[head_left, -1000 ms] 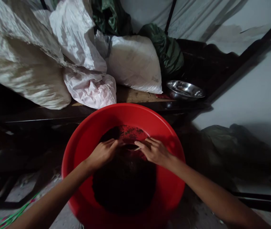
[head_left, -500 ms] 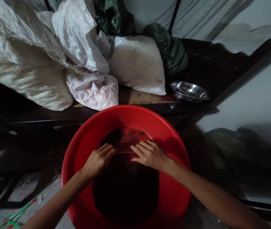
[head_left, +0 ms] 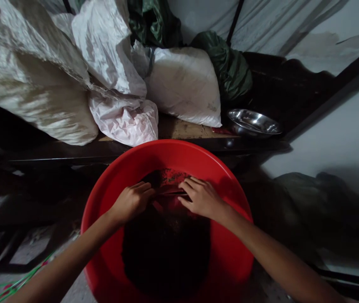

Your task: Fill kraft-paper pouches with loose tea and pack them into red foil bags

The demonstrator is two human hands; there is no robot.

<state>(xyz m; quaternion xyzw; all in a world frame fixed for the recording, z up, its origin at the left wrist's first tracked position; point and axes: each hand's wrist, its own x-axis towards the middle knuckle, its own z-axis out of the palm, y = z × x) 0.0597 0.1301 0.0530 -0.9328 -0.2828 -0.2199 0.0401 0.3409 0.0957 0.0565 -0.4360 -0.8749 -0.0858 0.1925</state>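
Note:
A large red basin (head_left: 230,185) holds a dark, loose mass (head_left: 166,256), its grains too dim to make out. Over it, a dark reddish bag (head_left: 169,194) is stretched between my two hands, with a narrow slit at its top edge. My left hand (head_left: 134,201) is closed on the bag's left side, fingers curled. On the right side, my right hand (head_left: 200,197) pinches the bag between thumb and fingers. Dark specks lie on the red bottom beyond the bag.
Behind the basin, a dark wooden bench (head_left: 182,128) bears white sacks (head_left: 185,84), green bags (head_left: 226,67) and a shiny metal bowl (head_left: 255,122). A large sack (head_left: 40,92) leans at left. Green strands (head_left: 18,282) lie on the floor at lower left.
The bag's top edge has risen slightly and parted into a narrow dark slit. Both hands have moved a little away from me, still at its sides.

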